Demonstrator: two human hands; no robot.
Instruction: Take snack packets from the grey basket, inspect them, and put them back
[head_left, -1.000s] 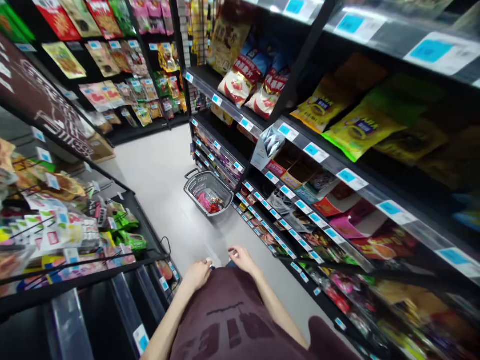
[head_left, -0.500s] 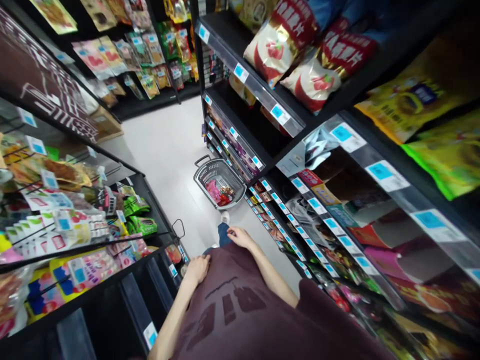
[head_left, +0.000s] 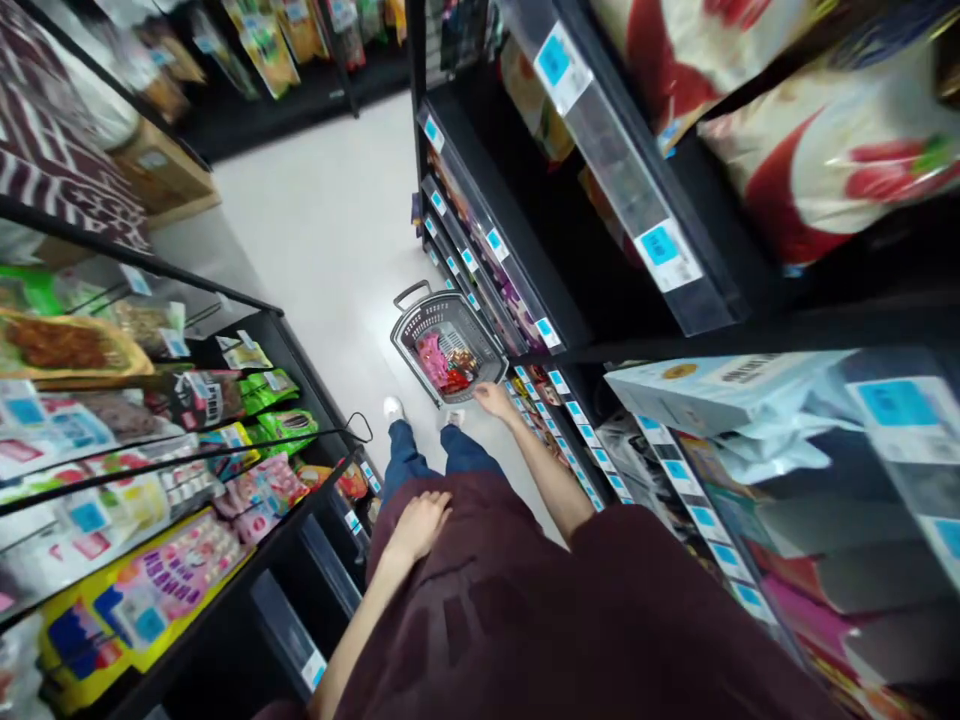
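Note:
I stand in a narrow shop aisle and look down at my own body. My left hand (head_left: 420,520) lies flat on my dark red shirt near the hip, fingers loosely apart and holding nothing. My right hand (head_left: 493,398) reaches down and forward, just short of the near rim of a grey shopping basket (head_left: 420,330) on the floor. Its fingers are slightly curled and nothing shows in them. The basket holds pink and red snack packets and stands against the foot of the right-hand shelving.
Black shelves (head_left: 570,300) with blue price tags rise close on the right, holding big red-and-white bags and boxes. A lower rack (head_left: 225,440) of packets stands on the left. The pale floor (head_left: 322,230) runs ahead between them to a cardboard box (head_left: 161,175).
My head has dropped lower and closer to the right shelves. My right hand moved from my waist down toward the basket. The left hand slid back along my shirt.

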